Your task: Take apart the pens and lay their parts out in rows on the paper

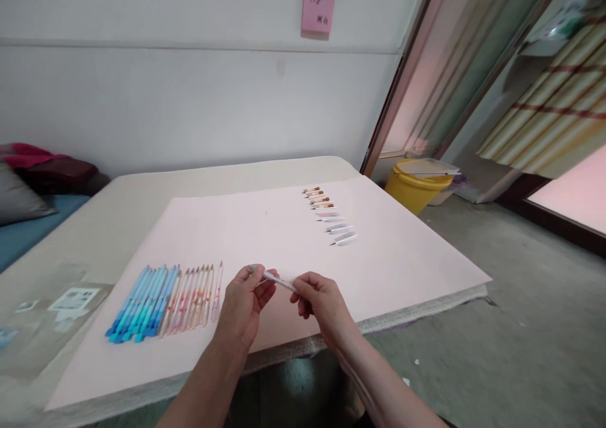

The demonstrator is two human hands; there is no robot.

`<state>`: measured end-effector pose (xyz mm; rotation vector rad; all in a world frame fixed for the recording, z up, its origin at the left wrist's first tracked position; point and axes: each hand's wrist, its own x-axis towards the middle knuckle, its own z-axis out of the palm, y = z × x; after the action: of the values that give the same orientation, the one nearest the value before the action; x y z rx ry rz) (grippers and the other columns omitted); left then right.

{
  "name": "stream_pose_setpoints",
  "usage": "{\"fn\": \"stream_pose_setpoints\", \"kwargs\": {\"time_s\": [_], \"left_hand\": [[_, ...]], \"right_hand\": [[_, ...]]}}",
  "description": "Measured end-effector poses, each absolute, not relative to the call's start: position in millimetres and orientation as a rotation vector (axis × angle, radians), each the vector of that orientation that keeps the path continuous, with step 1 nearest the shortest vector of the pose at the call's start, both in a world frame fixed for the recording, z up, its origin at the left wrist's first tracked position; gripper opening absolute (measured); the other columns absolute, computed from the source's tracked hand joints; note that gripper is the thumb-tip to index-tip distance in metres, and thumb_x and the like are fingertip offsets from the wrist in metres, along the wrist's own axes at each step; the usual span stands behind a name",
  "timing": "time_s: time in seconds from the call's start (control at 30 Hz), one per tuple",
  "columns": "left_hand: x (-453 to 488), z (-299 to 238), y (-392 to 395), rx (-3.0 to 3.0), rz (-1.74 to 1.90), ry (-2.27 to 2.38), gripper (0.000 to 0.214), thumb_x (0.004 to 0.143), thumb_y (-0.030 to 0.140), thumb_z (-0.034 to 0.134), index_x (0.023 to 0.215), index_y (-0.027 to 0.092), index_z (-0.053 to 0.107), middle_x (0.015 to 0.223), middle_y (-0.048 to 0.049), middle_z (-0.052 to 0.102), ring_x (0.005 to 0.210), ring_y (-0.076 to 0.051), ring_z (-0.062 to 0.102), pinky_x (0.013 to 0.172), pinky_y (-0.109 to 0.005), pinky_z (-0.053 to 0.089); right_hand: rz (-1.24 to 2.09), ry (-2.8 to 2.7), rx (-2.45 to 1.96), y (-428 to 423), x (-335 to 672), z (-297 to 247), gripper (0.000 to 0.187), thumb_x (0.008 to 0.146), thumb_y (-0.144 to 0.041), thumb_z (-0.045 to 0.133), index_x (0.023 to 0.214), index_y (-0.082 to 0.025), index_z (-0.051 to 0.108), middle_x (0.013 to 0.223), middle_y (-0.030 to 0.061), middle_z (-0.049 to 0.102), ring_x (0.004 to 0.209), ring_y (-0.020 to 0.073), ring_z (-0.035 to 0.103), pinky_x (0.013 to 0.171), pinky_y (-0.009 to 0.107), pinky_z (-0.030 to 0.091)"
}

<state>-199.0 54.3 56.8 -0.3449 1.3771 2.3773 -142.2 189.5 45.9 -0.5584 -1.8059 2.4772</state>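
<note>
Our left grip (246, 302) and right grip (322, 302) each pinch one end of a slim pale pen (278, 280), just above the near edge of the pink sheet (402, 257). Fingers partly cover its ends. A row of pens (161, 302) lies on the sheet's near left. We find the small parts (330, 216) at its far side too tiny to identify.
</note>
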Motion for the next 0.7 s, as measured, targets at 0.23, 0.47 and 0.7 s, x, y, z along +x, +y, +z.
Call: {"fn": "stream_pose_setpoints", "kwargs": {"time_s": [0.23,0.47,0.7], "left_hand": [[-198.7,59.2,54.8,-0.314,2.381,1.391,0.015,0.071,0.024,0.067,0.078,0.016,0.056,0.084,-0.0081,0.068,0.077,-0.014,0.064,0.067,-0.023,0.051],[-198.5,57.9,54.7,-0.381,2.407,1.392,0.014,0.071,0.022,0.066,0.077,0.016,0.055,0.08,-0.0073,0.068,0.072,-0.013,0.064,0.065,-0.024,0.051],[-202.0,56.1,51.8,-0.373,2.427,1.415,0.014,0.072,0.023,0.066,0.078,0.015,0.055,0.081,-0.0081,0.068,0.073,-0.013,0.064,0.066,-0.024,0.051]], "right_hand": [[2.629,-1.798,-0.525,187.0,-140.9,45.7,0.033,0.076,-0.045,0.054,0.074,-0.013,0.058,0.062,0.0032,0.059,0.042,0.0084,0.049,0.039,0.02,0.033],[2.264,-1.926,-0.471,184.6,-142.1,45.9,0.023,0.069,-0.035,0.063,0.08,-0.016,0.063,0.06,0.0002,0.059,0.052,0.0118,0.054,0.05,0.023,0.043],[2.437,-1.87,-0.478,187.5,-141.7,47.8,0.021,0.069,-0.034,0.063,0.074,-0.013,0.06,0.059,0.0011,0.059,0.046,0.0093,0.051,0.044,0.021,0.038]]}}
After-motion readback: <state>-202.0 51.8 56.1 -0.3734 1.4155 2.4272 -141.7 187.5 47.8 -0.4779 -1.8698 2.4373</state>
